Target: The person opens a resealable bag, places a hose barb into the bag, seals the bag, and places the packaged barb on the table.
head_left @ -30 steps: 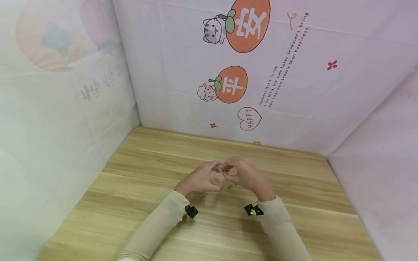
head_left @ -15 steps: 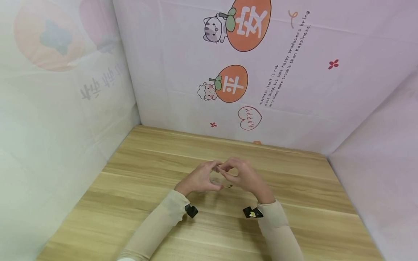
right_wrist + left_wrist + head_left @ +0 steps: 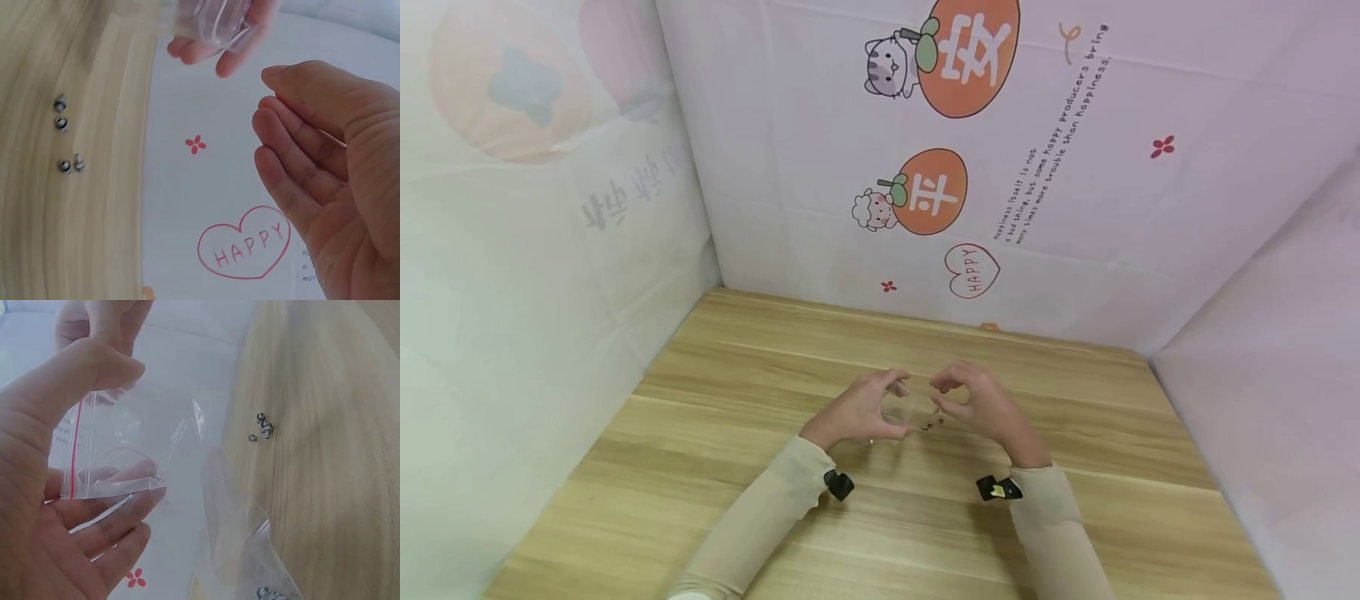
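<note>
Clear plastic gripped by your left hand [image 3: 857,408], the bag [image 3: 184,459] hangs near screws [image 3: 267,427] on the table [image 3: 887,542], probably spread so its mouth gapes, while your right hand [image 3: 988,408] curves, seemingly empty.

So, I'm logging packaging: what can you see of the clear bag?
The clear bag looks like thin, creased plastic, with a red line across it near one end. The left hand grips that end between thumb and fingers; the mouth seems open. The other end extends toward the table, with small metal pieces apparently inside its corner.
</note>
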Action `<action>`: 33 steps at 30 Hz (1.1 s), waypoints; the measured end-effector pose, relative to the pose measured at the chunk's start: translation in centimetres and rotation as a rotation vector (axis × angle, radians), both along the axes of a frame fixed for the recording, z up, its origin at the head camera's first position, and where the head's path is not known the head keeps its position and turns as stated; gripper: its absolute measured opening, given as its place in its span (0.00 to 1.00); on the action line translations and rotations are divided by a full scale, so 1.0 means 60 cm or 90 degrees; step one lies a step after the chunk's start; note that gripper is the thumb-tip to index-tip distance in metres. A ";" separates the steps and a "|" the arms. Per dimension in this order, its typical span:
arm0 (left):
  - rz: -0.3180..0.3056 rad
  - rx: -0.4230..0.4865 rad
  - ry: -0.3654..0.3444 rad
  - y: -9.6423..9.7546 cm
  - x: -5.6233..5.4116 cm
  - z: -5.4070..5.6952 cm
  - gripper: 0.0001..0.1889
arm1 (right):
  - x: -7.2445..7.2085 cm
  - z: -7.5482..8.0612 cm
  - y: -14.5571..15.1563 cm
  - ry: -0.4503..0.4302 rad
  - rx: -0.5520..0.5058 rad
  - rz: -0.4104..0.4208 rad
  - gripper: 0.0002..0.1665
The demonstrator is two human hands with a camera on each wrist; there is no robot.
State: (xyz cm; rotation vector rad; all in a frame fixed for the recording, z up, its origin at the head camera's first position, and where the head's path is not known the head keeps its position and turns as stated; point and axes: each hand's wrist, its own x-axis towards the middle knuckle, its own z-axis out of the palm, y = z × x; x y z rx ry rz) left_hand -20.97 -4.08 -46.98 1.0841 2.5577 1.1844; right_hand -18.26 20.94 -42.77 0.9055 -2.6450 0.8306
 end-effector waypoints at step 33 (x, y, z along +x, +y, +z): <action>0.010 -0.008 -0.003 -0.002 -0.001 -0.001 0.45 | -0.007 -0.086 -0.001 -0.194 0.138 0.032 0.11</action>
